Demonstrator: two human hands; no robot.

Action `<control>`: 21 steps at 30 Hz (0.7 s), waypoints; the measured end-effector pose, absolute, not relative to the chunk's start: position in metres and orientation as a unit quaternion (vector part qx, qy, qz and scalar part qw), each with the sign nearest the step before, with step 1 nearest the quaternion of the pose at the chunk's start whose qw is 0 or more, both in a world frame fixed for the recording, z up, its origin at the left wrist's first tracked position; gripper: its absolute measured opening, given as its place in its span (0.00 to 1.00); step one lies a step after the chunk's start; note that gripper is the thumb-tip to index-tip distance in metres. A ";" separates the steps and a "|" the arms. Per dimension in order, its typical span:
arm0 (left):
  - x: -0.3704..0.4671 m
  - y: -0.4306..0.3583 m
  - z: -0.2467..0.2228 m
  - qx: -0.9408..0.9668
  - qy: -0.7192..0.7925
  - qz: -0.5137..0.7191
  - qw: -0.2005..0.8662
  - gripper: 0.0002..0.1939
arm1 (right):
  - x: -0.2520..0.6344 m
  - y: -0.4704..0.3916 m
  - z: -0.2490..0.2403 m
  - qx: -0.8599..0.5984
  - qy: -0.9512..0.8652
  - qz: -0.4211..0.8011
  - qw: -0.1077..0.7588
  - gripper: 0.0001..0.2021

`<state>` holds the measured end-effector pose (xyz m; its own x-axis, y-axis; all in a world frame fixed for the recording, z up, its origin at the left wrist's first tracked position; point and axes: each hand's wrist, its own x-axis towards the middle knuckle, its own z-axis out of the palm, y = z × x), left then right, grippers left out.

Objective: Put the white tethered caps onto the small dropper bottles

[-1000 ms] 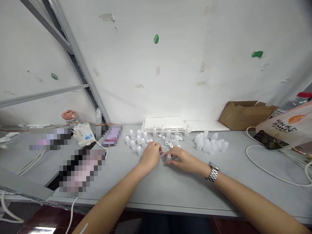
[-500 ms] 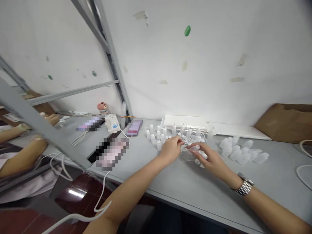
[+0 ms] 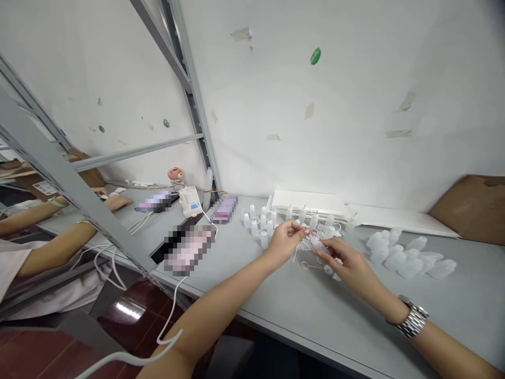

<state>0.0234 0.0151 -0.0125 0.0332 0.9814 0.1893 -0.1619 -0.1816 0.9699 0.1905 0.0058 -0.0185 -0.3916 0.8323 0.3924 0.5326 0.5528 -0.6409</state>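
My right hand (image 3: pixel 342 261) grips a small translucent plastic bottle (image 3: pixel 316 243) between thumb and fingers, its neck tilted towards the left. At that neck my left hand (image 3: pixel 286 241) is closed in a pinch on a small white cap piece, mostly hidden by the fingertips. A thin white strap (image 3: pixel 295 252) hangs below the left fingers. Loose white cap pieces (image 3: pixel 310 265) lie on the table under and around my hands. Several bottles with white caps (image 3: pixel 263 225) stand to the left and behind. On the right is a cluster of translucent bottles (image 3: pixel 410 260), many lying down.
Flat white boxes or sheets (image 3: pixel 310 201) lie along the wall, and a brown cardboard box (image 3: pixel 471 210) sits far right. Phones (image 3: pixel 224 209), a white power adapter (image 3: pixel 190 201) and cables are left, by a grey metal frame (image 3: pixel 197 105). Beyond it, a co-worker's arms (image 3: pixel 59 247) show.
The bottle is now brought upright-tilted between my hands, with the left fingers at its neck. Before, my right hand was lower over the loose pieces. The camera view has shifted slightly left.
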 end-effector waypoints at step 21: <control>0.016 0.017 -0.017 0.491 0.407 0.522 0.566 0.15 | 0.186 0.006 -0.020 -0.445 -0.778 0.219 0.386 0.11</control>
